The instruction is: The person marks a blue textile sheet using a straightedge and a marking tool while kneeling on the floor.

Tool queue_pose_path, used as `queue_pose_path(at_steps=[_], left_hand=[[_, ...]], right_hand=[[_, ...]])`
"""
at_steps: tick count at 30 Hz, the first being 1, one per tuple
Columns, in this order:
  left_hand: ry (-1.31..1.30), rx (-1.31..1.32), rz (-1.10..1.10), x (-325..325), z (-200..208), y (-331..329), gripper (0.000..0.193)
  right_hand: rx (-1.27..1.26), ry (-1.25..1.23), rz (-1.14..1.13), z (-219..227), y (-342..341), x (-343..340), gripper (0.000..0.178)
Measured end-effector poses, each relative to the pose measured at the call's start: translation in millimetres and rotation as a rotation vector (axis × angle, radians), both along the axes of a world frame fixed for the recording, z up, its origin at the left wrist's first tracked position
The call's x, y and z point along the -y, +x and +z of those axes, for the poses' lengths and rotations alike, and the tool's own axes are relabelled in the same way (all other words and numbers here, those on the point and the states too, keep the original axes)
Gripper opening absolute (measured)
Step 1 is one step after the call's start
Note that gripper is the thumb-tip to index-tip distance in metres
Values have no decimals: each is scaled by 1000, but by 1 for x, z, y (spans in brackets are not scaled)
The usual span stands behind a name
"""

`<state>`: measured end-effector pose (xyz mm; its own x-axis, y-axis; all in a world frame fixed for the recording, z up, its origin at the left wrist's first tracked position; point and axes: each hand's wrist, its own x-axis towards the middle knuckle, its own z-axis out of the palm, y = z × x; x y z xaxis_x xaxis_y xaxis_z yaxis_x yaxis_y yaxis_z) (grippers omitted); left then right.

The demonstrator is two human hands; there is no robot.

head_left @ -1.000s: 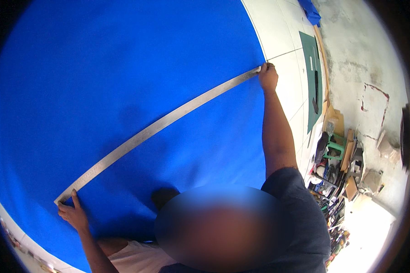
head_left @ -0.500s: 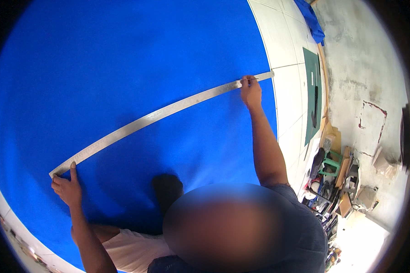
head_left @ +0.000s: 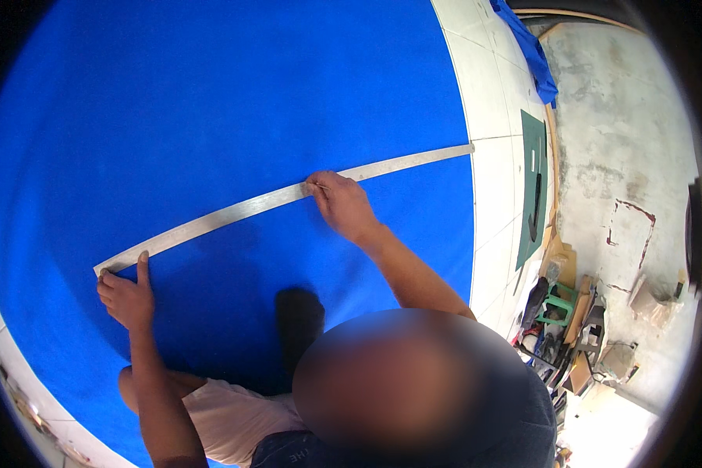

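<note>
From my end, a blur hides the bottom middle, and I can't tell whether the right hand (head_left: 342, 206), fingers bunched mid-ruler, pinches anything. Left hand (head_left: 127, 300) has thumb and fingers spread at the metal ruler (head_left: 246, 210)'s left end. It's lying across blue cloth (head_left: 249, 93), white tiles (head_left: 495, 183) and a stained wall (head_left: 593, 148) off right.

Has the ruler (head_left: 234, 213) slanting across the cloth (head_left: 249, 93) from near left to far right, with its right end at the cloth's edge. Puts the left hand (head_left: 129, 300) at its left end and the right hand (head_left: 347, 207) right of its middle. Shows tiled floor (head_left: 491, 179) beyond the cloth's right side (and past its near-left edge too), then a mat (head_left: 532, 132), then the wall (head_left: 608, 101). Sets fabric (head_left: 532, 58) beyond the mat, a stool (head_left: 558, 304) nearer.
</note>
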<state>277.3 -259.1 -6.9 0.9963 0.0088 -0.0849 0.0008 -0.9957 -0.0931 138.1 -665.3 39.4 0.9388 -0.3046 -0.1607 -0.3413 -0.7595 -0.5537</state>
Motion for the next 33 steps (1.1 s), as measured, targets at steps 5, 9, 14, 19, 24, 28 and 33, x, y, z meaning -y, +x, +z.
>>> queue_pose_path(at_steps=[5,9,14,19,24,28,33], left_hand=[[-14,-20,32,14,12,-3,101],[-35,33,27,15,9,-7,102],[-30,51,25,19,15,-5,100],[-44,93,-4,18,14,-6,97],[-107,56,51,17,12,-9,99],[-128,132,42,18,5,-10,102],[-188,118,81,14,9,-6,103]], right_hand=[[30,-1,-40,2,-23,54,20],[-137,-159,-60,12,-18,66,20],[-102,-267,315,13,19,10,17],[10,-60,656,7,80,-67,17],[26,87,963,-10,147,-137,19],[100,145,1126,-27,187,-188,22],[77,141,1284,-30,235,-249,23]])
